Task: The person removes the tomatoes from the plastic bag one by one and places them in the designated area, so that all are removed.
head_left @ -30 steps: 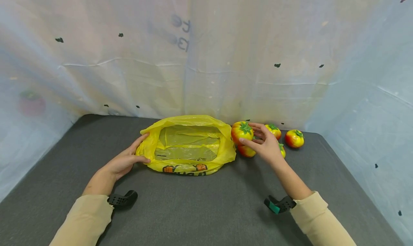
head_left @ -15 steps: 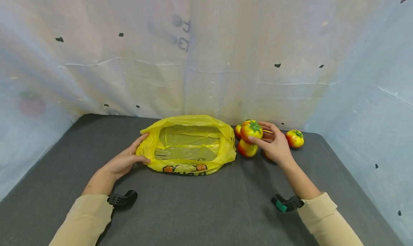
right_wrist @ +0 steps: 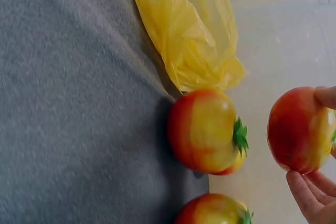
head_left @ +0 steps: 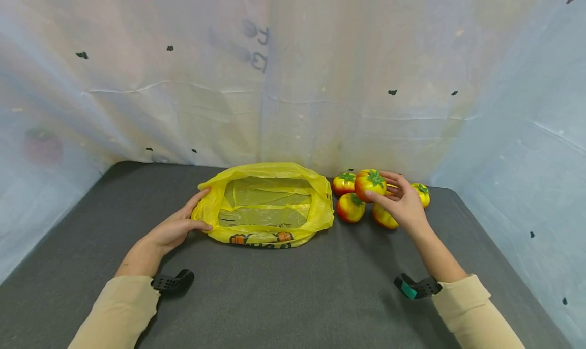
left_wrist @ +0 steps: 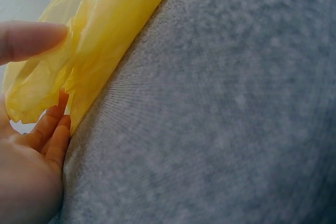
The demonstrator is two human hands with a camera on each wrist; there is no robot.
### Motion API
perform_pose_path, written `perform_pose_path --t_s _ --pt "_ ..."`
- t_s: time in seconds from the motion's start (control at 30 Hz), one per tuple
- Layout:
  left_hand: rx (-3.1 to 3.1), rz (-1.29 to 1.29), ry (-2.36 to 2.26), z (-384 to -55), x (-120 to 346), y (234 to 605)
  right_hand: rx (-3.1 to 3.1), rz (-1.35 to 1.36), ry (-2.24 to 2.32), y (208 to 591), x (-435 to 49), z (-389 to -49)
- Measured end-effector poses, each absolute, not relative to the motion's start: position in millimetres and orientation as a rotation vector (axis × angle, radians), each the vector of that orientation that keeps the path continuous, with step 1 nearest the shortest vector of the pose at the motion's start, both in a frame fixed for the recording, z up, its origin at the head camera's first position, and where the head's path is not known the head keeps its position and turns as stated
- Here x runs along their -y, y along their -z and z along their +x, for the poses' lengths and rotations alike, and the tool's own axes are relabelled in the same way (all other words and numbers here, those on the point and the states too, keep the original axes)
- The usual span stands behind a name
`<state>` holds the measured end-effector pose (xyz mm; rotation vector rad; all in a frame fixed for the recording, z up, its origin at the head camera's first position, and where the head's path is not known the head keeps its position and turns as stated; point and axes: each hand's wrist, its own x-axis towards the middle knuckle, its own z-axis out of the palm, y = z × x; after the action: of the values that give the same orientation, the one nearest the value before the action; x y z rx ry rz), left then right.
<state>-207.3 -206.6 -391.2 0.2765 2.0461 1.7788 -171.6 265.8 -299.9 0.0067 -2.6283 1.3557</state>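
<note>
A yellow plastic bag [head_left: 267, 237] lies with its mouth wide open in the head view. At its left end is my left hand [head_left: 171, 232], thumb on the front rim and fingers at the back. The left wrist view has the thin bag wall [left_wrist: 113, 30] between thumb and fingers. My right hand [head_left: 405, 206] holds a glossy red-yellow tomato [head_left: 370, 184] with a green star-shaped top, raised above the others. In the right wrist view, fingertips and thumb pinch the held tomato [right_wrist: 296, 129] from opposite sides. Other tomatoes [head_left: 351, 208] lie below it, some partly hidden by the hand.
The tomatoes stand right of the bag, near the back edge of the dark grey table [head_left: 293, 298]; one tomato [head_left: 421, 194] is farthest right. Pale plastic sheeting [head_left: 320, 84] walls off the back and both sides.
My right hand has moved right with the tomato, away from the bag, uncovering the tomatoes beside the bag. The left hand and the bag stay where they were.
</note>
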Motion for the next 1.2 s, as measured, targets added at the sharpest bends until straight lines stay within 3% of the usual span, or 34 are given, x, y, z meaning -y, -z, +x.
perform_pose_path --t_s 1.2 --pt "-2.014 0.278 -1.787 -207.3 208.2 390.0 2.661 -0.287 -1.173 300.9 -327.6 -160.8"
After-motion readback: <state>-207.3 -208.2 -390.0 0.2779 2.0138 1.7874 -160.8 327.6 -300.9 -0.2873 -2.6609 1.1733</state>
